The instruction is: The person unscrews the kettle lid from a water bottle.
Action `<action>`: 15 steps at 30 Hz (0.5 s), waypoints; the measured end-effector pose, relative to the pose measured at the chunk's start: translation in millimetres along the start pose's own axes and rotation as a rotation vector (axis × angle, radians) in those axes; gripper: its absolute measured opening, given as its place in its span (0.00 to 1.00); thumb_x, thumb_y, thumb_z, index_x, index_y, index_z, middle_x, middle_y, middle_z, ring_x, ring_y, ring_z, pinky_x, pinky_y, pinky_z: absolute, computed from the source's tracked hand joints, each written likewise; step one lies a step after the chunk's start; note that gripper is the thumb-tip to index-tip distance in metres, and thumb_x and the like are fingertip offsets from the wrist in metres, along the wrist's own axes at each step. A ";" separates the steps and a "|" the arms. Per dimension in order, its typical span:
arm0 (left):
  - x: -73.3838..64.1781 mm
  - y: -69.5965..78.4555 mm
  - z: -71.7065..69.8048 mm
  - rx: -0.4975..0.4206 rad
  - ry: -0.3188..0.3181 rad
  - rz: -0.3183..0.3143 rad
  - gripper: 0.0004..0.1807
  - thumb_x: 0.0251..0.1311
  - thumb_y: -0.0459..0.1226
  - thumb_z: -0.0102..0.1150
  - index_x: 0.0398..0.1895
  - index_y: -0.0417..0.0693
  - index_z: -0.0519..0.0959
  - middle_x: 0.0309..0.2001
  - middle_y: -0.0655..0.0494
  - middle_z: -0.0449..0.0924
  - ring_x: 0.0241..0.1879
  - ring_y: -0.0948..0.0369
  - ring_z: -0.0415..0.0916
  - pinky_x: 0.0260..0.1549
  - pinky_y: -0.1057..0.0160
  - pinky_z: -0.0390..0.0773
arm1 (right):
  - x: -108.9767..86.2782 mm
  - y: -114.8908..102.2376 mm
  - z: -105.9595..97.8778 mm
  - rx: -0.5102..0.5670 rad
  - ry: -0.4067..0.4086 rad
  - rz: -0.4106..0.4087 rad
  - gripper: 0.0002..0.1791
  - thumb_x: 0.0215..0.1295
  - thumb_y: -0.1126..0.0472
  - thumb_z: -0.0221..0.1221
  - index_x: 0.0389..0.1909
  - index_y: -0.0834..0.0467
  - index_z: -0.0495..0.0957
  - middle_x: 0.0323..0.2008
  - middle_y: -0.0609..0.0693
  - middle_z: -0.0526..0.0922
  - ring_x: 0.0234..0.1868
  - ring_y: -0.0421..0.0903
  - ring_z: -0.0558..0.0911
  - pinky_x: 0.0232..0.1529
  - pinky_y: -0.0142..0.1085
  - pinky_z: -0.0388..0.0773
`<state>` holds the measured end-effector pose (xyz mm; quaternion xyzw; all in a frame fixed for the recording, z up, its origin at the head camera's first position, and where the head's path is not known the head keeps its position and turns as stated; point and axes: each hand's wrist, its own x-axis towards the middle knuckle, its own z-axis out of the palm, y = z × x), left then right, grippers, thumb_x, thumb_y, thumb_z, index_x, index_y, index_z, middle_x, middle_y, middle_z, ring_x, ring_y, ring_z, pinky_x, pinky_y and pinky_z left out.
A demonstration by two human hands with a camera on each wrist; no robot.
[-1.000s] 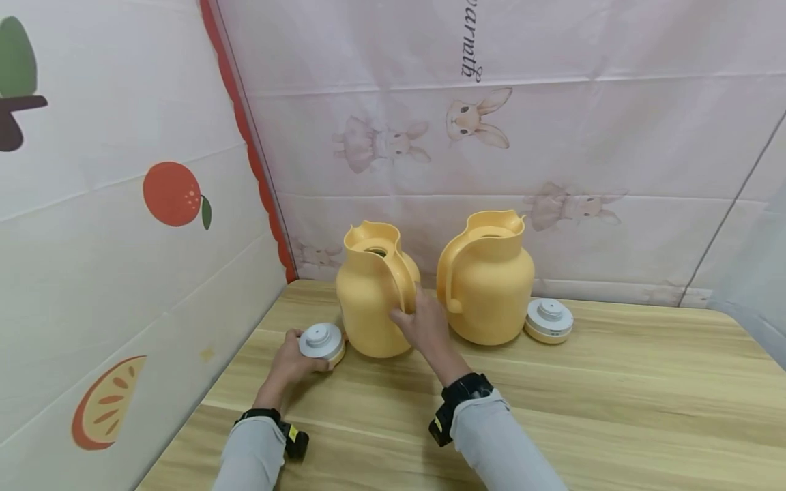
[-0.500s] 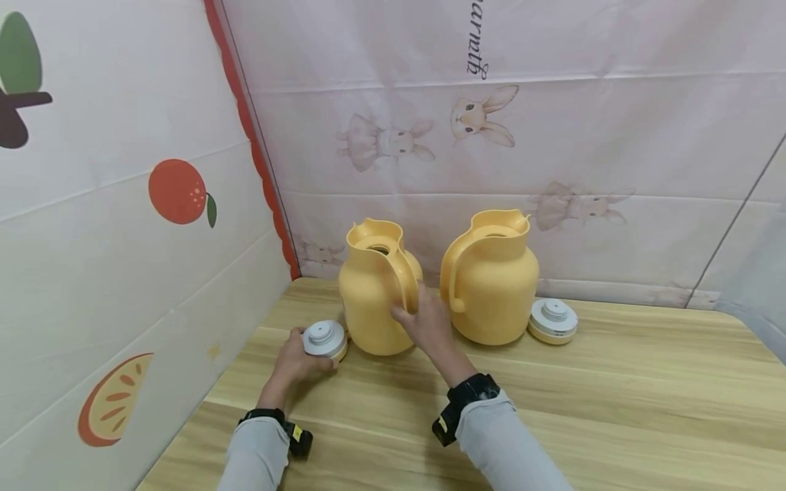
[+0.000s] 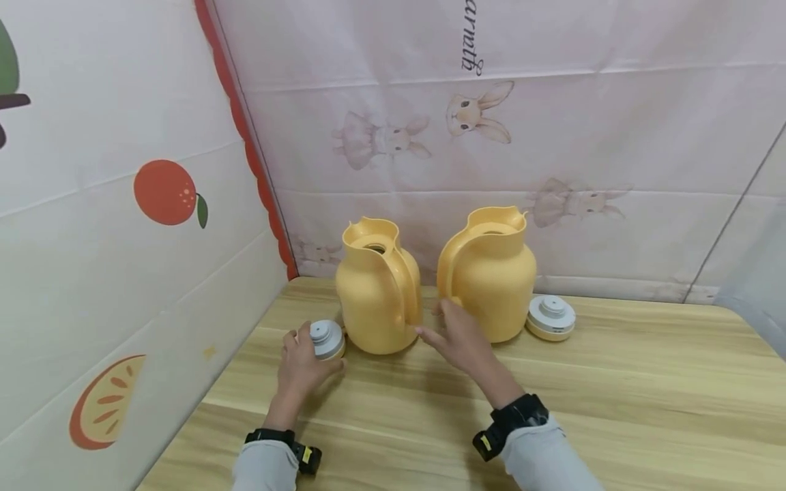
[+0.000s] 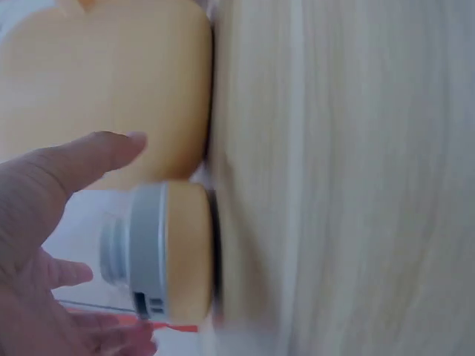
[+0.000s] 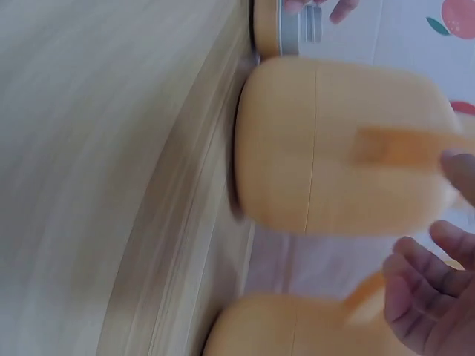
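Two yellow thermos jugs stand upright on the table, lids off; the left jug (image 3: 371, 307) shows a dark hole inside its collar. My right hand (image 3: 463, 341) is off its handle, fingers loosely spread between that jug and the right jug (image 3: 500, 286). Beside the left jug lies a round lid (image 3: 327, 339), yellow underneath with a grey-white stepped plug facing up. My left hand (image 3: 299, 365) is around this lid's near left side; in the left wrist view its thumb and fingers are spread, with a gap to the lid. Both hands hold nothing.
A second lid (image 3: 551, 317), plug up, lies right of the right jug. The wooden table (image 3: 645, 389) reaches a printed cloth wall (image 3: 589, 136) behind and a white wall (image 3: 233, 259) with fruit pictures at left.
My right hand has let go of the left jug's handle and drawn back to the right. My left hand has loosened from the lid. Jugs and lids stay in place.
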<state>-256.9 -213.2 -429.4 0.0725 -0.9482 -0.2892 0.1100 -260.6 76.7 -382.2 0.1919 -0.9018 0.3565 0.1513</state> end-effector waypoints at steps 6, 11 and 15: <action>-14.5 11.4 -2.7 0.098 0.064 0.091 0.55 0.40 0.60 0.67 0.67 0.39 0.55 0.62 0.30 0.51 0.59 0.35 0.53 0.49 0.35 0.58 | -22.8 23.2 -19.2 -0.167 -0.018 -0.074 0.18 0.60 0.56 0.62 0.45 0.62 0.72 0.42 0.56 0.78 0.43 0.53 0.77 0.40 0.46 0.74; -28.3 22.4 1.9 0.125 0.109 0.230 0.48 0.46 0.59 0.63 0.65 0.40 0.62 0.62 0.32 0.54 0.61 0.38 0.51 0.50 0.35 0.56 | -44.9 32.7 -37.0 -0.265 -0.024 -0.072 0.21 0.60 0.57 0.62 0.50 0.63 0.72 0.46 0.59 0.77 0.46 0.57 0.76 0.40 0.50 0.74; -38.5 33.4 7.2 0.182 0.136 0.369 0.44 0.49 0.60 0.61 0.63 0.41 0.65 0.62 0.33 0.57 0.61 0.37 0.53 0.49 0.35 0.59 | -59.8 39.2 -49.1 -0.346 -0.002 -0.098 0.23 0.58 0.57 0.63 0.52 0.63 0.72 0.45 0.60 0.77 0.43 0.58 0.77 0.37 0.50 0.75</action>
